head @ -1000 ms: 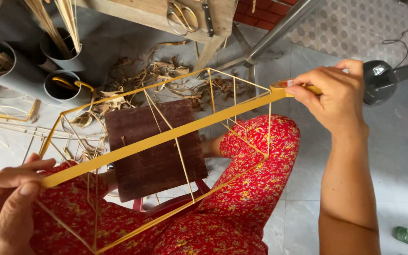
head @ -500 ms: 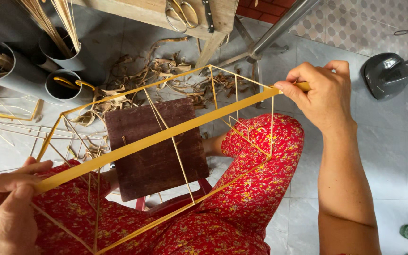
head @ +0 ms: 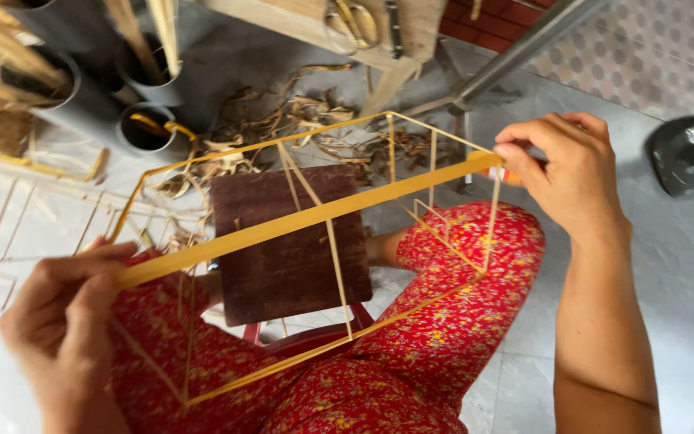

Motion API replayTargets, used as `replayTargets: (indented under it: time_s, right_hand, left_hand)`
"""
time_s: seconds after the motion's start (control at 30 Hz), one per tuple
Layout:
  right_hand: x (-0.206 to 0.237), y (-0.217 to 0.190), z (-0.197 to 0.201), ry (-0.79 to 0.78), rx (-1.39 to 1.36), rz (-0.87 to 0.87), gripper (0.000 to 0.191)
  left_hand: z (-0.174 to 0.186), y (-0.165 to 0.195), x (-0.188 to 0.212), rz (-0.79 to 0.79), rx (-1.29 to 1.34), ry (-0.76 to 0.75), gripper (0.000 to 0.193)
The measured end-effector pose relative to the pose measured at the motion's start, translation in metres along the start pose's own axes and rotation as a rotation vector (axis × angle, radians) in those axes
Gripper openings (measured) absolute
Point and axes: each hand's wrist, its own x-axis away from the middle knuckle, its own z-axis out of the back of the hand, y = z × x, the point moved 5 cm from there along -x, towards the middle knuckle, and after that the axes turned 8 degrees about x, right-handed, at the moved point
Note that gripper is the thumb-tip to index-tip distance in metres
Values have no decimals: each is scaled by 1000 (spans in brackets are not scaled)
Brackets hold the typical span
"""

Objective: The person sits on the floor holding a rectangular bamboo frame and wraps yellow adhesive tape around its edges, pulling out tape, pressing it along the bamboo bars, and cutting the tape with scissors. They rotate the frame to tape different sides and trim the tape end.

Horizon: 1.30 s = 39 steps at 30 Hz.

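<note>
A frame of thin yellow bamboo strips (head: 339, 313) hangs over my lap, which is clad in red flowered cloth. Across its top runs a wide yellow bamboo strip (head: 307, 219). My left hand (head: 66, 329) pinches the strip's lower left end, at the frame's corner. My right hand (head: 568, 177) grips the upper right end, where an orange tip shows behind the fingers. Below the frame stands a dark brown square stool top (head: 287, 241).
Grey pots holding bamboo sticks (head: 142, 120) stand at the upper left. Dry shavings (head: 283, 128) litter the floor beyond the stool. A wooden bench with scissors (head: 355, 24) sits at the top, a metal pole (head: 524, 44) beside it, a dark round object (head: 688, 153) at right.
The view has shifted slightly; both hands stay on the ends of the wide strip, and the right hand has drawn a little nearer and lower.
</note>
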Motion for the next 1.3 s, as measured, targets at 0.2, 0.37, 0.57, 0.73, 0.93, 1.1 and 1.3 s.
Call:
replayTargets:
  time_s: [0.2,0.37,0.57,0.73,0.93,1.1,1.3]
  right_hand:
    - [-21,-67,-24,-108,-441,153,14]
    - [-40,-126,-37,-263,-512,216,16]
    - [-68,-159,-54,-613,-557,7,24]
    - [-72,-177,-44,-362,-550,118,26]
    - [-65,-208,-49,-278,-524,348,15]
    - [-67,-222,-56,-303,-479,325,16]
    - [-54,-204,-37,-237,-452,336,8]
  left_hand:
    - [-2,3,-3,-33,65,-35,8]
    - [-4,7,-3,-66,-120,-130,14]
    - [-13,24,-13,-70,-438,-190,12]
    - [-21,30,-31,19,-618,-390,18]
    - [-59,21,-48,221,-717,-645,24]
    - [-111,24,-52,115,-562,-787,17]
    - [-106,31,-38,-75,-631,-704,25]
